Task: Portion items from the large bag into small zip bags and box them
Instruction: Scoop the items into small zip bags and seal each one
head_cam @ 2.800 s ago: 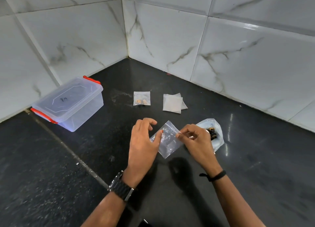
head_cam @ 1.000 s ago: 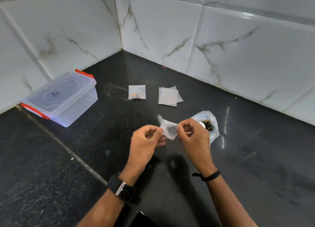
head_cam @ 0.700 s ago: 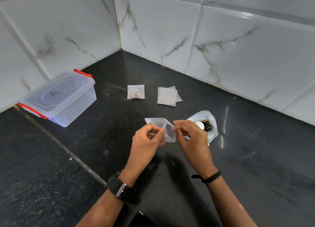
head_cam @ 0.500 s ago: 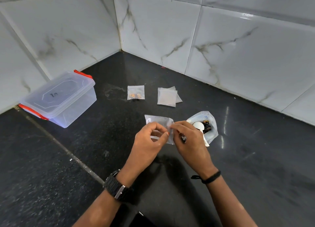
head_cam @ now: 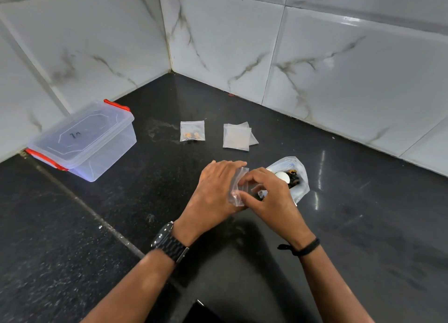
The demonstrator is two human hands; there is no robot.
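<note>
A small clear zip bag (head_cam: pixel 238 185) is held between both hands above the black counter. My left hand (head_cam: pixel 214 189) holds it from the left, fingers stretched along its far side. My right hand (head_cam: pixel 268 196) pinches its right edge with thumb and curled fingers. Just right of my right hand lies the large clear bag (head_cam: pixel 294 177), open, with small dark, white and orange items inside. A filled small zip bag (head_cam: pixel 192 131) with orange pieces lies further back. Beside it sits a little pile of empty zip bags (head_cam: pixel 237 137).
A clear plastic box (head_cam: pixel 82 140) with red clips and its lid on stands at the left by the tiled wall. White marble-pattern tiles enclose the counter corner at the back. A seam in the counter runs diagonally at the left.
The small zip bag has turned from lying flat between my fingers to standing upright against my left palm. Both hands have moved closer together, near the large bag.
</note>
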